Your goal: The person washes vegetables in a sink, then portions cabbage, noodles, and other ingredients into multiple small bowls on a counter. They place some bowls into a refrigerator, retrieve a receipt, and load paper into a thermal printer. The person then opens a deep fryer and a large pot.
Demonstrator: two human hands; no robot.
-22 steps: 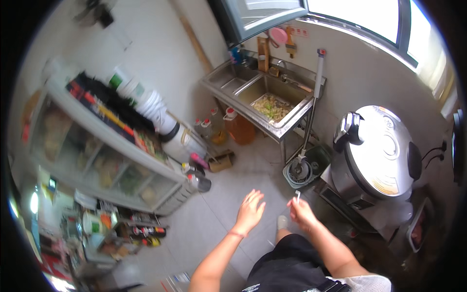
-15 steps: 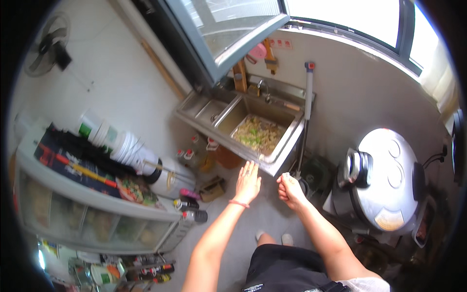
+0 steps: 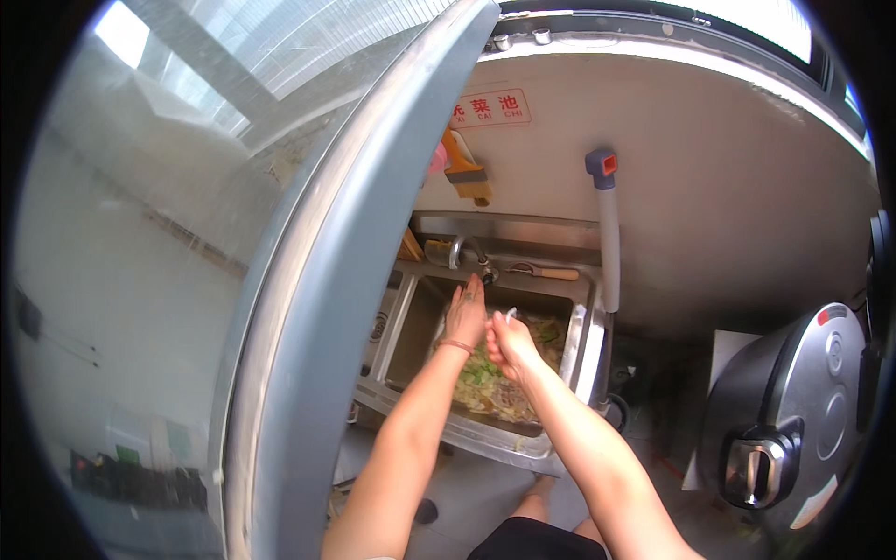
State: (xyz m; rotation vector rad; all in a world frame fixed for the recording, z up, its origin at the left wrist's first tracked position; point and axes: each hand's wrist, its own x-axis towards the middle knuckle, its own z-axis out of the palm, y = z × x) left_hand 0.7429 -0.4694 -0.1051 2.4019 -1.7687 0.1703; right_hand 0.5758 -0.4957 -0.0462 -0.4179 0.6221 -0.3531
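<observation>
Both of my hands reach over a stainless steel sink (image 3: 571,347) full of chopped green and pale vegetables (image 3: 495,387). My left hand (image 3: 466,315) is open with fingers stretched toward the tap (image 3: 479,259); it wears a thin red band at the wrist. Just to its right, my right hand (image 3: 510,342) pinches a small thin white thing between its fingertips; what it is I cannot tell. The two hands are close together above the basin.
An open window frame (image 3: 359,261) sweeps across the left, its pane hiding that side. A mop handle (image 3: 609,233) leans at the sink's right. A large black and silver cooker (image 3: 793,411) stands at right. An orange scraper (image 3: 464,168) hangs on the wall.
I have come up close to the sink; my hands, earlier held over the floor, are now above the basin. The window frame has swung into the left of view.
</observation>
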